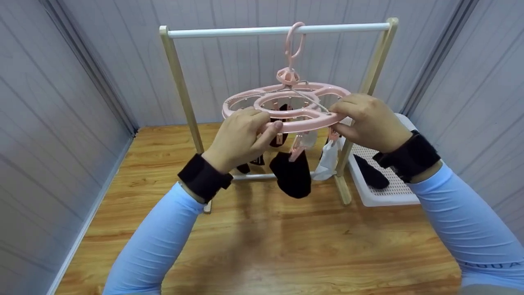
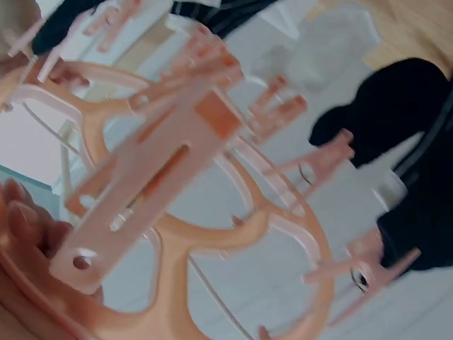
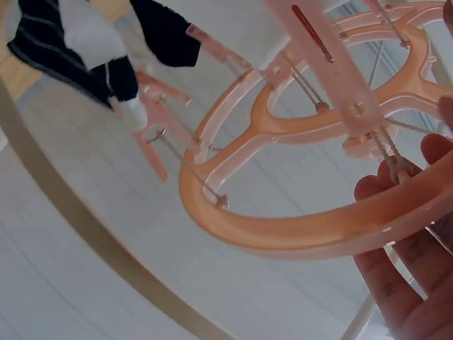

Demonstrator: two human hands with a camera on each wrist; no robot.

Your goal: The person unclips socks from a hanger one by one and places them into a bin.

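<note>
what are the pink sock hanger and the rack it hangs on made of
The pink sock hanger looks like moulded plastic, smooth with a slight sheen: one even colour, with thin ribs and holes visible in the wrist views. Both hands grip its rim. The rack's side posts look like pale unpainted wood with faint grain. Its white top bar is smooth and glossy, perhaps coated metal or plastic; the pictures do not settle which.

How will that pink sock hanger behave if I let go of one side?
The pink sock hanger hangs from the rail by one hook, so it would probably swing and tilt. Its thin plastic ring looks stiff and light. The clipped black sock would likely sway limply.
</note>
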